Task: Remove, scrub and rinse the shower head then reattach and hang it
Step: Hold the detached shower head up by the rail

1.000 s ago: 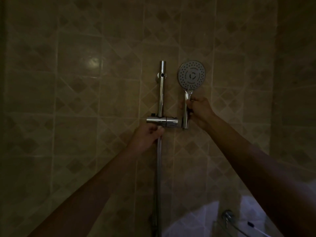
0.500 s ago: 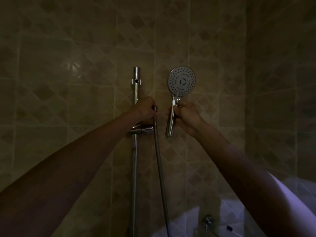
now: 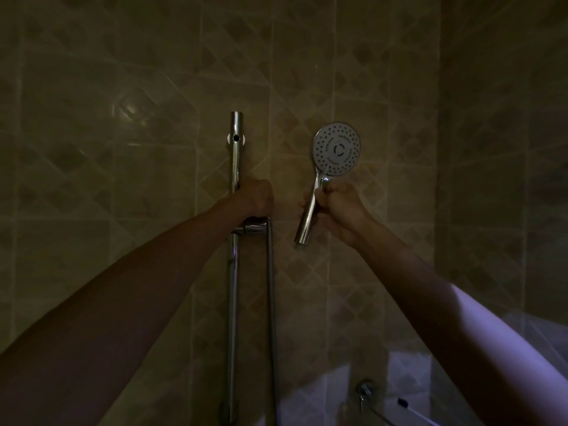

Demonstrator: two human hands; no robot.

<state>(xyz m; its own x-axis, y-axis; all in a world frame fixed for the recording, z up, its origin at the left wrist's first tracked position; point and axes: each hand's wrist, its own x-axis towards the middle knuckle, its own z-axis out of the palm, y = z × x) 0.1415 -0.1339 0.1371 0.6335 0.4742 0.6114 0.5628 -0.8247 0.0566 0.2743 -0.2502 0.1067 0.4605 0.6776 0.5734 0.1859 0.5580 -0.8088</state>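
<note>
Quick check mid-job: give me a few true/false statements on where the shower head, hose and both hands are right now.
1. The right hand holds the shower head by its handle. True.
2. The hose is screwed onto the handle's lower end. False: the handle's end is bare, and the hose hangs apart from it by the rail.
3. The shower head sits in the bracket. False: it is held off to the right of it.
4. The left hand is at the rail, just above the bracket. True.
5. The spray face points toward the camera. True.
</note>
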